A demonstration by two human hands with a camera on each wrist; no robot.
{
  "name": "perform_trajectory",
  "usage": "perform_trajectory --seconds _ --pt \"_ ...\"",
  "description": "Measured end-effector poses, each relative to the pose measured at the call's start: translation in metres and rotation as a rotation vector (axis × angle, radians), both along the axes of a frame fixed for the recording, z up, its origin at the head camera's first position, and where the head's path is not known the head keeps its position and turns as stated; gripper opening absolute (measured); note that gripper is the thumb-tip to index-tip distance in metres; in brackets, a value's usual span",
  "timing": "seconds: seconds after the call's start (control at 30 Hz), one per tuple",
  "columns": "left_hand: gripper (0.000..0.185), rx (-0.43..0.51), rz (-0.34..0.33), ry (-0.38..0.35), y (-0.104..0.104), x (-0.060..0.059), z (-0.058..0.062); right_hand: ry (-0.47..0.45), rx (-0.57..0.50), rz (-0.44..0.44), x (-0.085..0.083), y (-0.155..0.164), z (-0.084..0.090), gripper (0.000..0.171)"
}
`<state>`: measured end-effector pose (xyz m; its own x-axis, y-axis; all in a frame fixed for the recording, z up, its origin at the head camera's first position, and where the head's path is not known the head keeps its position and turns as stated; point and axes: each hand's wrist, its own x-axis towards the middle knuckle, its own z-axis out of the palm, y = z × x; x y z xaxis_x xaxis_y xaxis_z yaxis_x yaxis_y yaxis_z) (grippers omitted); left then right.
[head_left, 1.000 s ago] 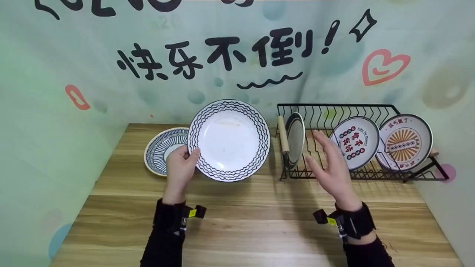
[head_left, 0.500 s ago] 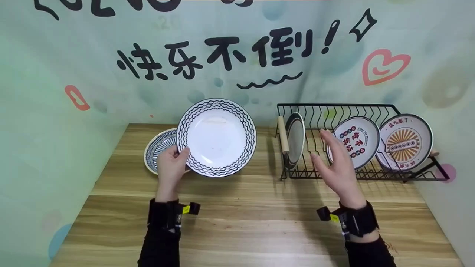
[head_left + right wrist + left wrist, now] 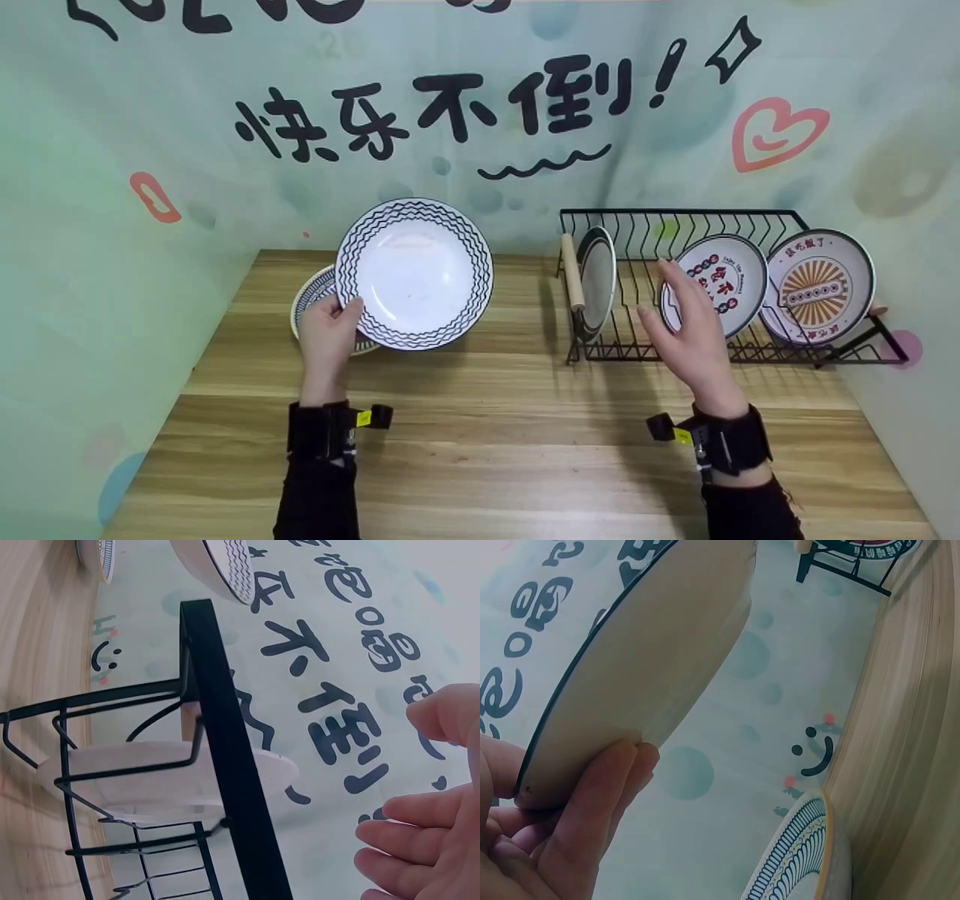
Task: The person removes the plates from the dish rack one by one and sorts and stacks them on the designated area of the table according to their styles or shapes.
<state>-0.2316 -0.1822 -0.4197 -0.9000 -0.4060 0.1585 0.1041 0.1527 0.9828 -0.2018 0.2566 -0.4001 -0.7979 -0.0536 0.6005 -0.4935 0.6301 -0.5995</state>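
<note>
My left hand (image 3: 328,337) grips the left rim of a white plate with black wavy lines (image 3: 420,277), thumb on its face and fingers on the underside (image 3: 637,667). The plate is held up, tilted toward the head camera. Partly hidden behind it, a blue-patterned dish (image 3: 307,296) sits on the table. My right hand (image 3: 694,341) hovers in front of the black dish rack (image 3: 637,350), fingers spread and holding nothing. Behind that hand a plate with red lettering (image 3: 739,262) leans in the rack.
A dark-rimmed plate (image 3: 598,285) stands on edge at the rack's left end, by a wooden handle (image 3: 573,271). An orange sunburst plate (image 3: 832,255) leans at the right end. Behind the wooden table (image 3: 480,450) hangs a printed backdrop (image 3: 450,176).
My left hand has carried the wavy-line plate leftward, covering more of the blue-patterned dish. The right hand has drifted a little to the right, still free of any object.
</note>
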Motion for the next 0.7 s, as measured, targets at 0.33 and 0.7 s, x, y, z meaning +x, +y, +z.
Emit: perform_trajectory --seconds 0.33,0.7 --pt "0.019 0.034 0.018 -0.045 -0.008 0.0 -0.003 -0.018 0.011 -0.034 -0.003 0.01 0.0 0.062" --pt "0.022 0.101 0.027 -0.088 -0.02 -0.004 -0.009 -0.04 0.009 -0.077 -0.005 0.02 0.001 0.061"
